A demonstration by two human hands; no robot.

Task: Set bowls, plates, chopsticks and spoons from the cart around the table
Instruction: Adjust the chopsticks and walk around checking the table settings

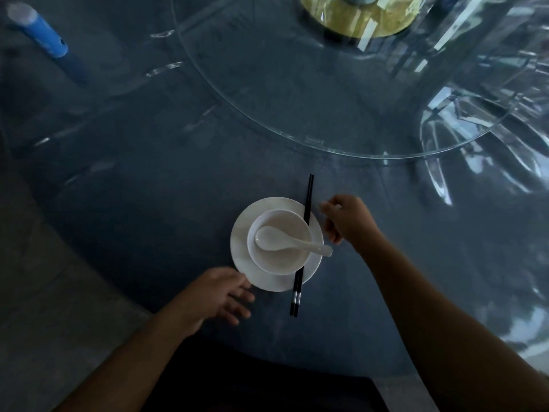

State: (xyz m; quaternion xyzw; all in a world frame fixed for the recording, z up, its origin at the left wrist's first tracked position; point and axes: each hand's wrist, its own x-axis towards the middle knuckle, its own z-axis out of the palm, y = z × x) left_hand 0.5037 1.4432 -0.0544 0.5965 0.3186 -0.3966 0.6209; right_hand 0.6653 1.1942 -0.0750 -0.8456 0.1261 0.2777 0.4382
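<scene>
While stacked, white bowl (279,243) on plate (242,248)

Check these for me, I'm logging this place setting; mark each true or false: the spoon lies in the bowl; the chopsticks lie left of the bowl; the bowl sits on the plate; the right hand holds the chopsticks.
1. The spoon lies in the bowl. True.
2. The chopsticks lie left of the bowl. False: they lie across the right side of the plate.
3. The bowl sits on the plate. True.
4. The right hand holds the chopsticks. False: it is beside them, empty.
</scene>
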